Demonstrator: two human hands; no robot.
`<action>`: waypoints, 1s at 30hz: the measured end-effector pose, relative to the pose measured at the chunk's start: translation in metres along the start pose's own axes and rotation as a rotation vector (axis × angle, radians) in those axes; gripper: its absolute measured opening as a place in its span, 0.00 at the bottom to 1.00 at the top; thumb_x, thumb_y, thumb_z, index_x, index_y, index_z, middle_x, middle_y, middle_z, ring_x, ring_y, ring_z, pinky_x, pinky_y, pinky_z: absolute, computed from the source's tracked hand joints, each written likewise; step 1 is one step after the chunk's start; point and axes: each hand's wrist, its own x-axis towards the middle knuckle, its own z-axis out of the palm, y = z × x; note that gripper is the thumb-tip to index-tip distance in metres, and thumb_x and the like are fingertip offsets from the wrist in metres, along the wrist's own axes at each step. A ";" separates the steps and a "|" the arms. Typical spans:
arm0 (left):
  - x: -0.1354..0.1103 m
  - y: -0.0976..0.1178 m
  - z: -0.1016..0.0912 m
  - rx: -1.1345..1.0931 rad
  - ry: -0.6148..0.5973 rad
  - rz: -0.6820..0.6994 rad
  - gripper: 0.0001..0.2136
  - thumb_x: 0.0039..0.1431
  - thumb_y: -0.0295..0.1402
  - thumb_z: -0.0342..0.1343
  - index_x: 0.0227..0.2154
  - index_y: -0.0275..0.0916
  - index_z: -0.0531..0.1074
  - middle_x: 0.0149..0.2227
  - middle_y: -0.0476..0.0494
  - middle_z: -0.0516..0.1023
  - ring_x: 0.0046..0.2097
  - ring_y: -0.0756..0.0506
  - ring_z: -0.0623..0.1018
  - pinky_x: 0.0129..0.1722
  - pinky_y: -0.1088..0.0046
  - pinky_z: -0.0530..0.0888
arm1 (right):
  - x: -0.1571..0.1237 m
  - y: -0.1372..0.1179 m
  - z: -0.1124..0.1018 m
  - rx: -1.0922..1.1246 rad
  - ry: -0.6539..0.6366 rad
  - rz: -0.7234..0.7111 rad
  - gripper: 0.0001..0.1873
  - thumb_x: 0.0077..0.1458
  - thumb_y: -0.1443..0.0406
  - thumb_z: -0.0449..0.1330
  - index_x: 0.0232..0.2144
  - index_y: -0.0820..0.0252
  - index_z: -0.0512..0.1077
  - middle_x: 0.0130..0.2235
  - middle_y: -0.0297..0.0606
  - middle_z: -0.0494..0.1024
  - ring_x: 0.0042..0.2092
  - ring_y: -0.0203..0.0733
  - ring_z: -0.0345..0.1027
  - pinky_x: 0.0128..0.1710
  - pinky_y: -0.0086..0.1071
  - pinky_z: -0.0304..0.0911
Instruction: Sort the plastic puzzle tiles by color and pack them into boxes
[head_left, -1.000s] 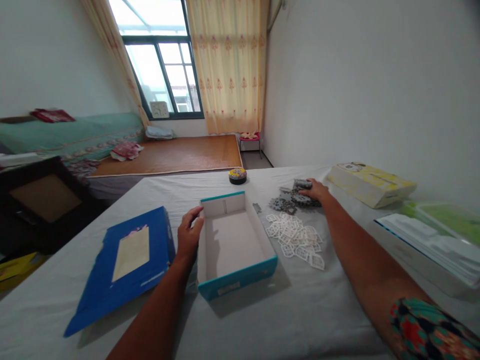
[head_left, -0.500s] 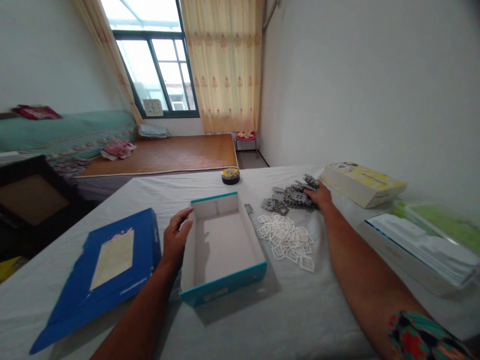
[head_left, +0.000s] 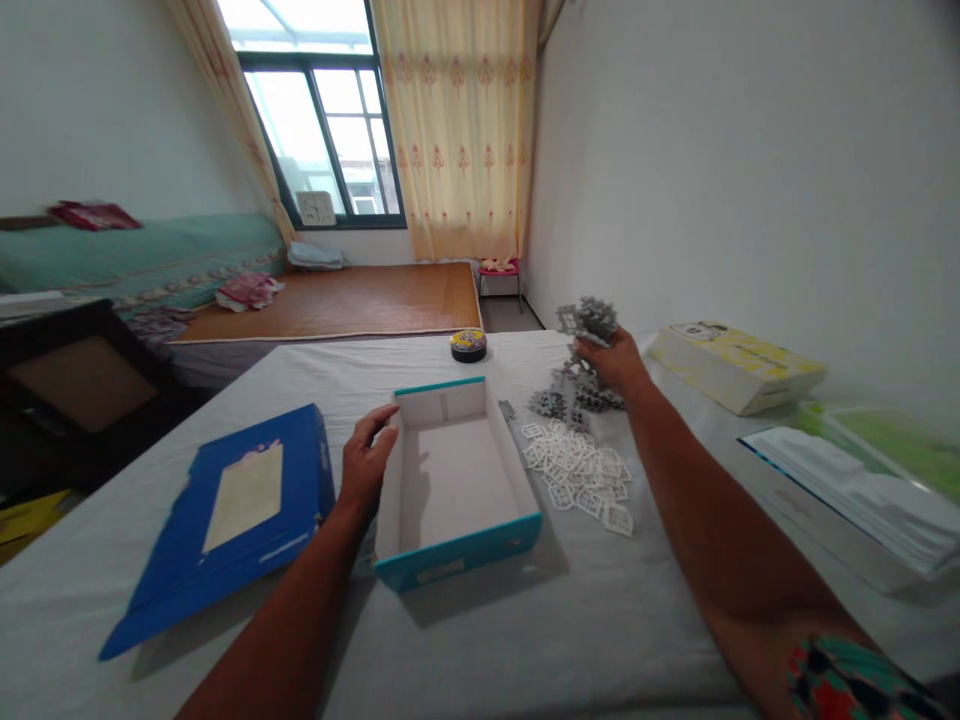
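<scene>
My left hand (head_left: 365, 459) rests against the left wall of an open white box with a teal rim (head_left: 457, 540), fingers curled on its edge. My right hand (head_left: 615, 362) is lifted above the table, closed on a bunch of grey plastic pieces (head_left: 587, 318). More grey pieces (head_left: 562, 400) lie in a heap under it. Nearer me, beside the box, is a pile of white flat pieces (head_left: 581, 475).
A blue box lid (head_left: 232, 520) lies left of the box. A small round tin (head_left: 468, 345) sits at the table's far edge. A yellow box (head_left: 739, 365) and a tray of papers (head_left: 855, 480) stand along the right. Beds and a window are behind.
My right hand has closed on grey pieces and lifted them off the heap. My left hand has stayed on the box wall.
</scene>
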 end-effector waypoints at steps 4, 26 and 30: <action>-0.001 -0.001 0.002 -0.008 -0.018 0.033 0.19 0.51 0.41 0.55 0.44 0.37 0.74 0.48 0.39 0.76 0.52 0.40 0.73 0.56 0.60 0.66 | -0.045 -0.060 0.053 0.284 -0.344 -0.083 0.21 0.42 0.57 0.66 0.39 0.61 0.73 0.36 0.38 0.79 0.36 0.42 0.71 0.41 0.39 0.67; -0.004 -0.001 0.000 0.013 -0.015 0.034 0.18 0.55 0.40 0.53 0.45 0.36 0.74 0.49 0.40 0.76 0.52 0.41 0.73 0.56 0.60 0.67 | -0.062 -0.044 0.055 -0.647 -1.343 -0.319 0.26 0.40 0.59 0.70 0.45 0.53 0.76 0.46 0.38 0.79 0.42 0.45 0.74 0.41 0.34 0.66; -0.004 -0.002 0.000 0.011 -0.004 0.042 0.18 0.55 0.40 0.53 0.45 0.36 0.74 0.48 0.39 0.76 0.52 0.41 0.74 0.56 0.60 0.68 | -0.065 -0.037 0.062 -0.679 -1.355 -0.365 0.22 0.43 0.60 0.67 0.44 0.53 0.77 0.44 0.36 0.80 0.42 0.45 0.74 0.42 0.33 0.65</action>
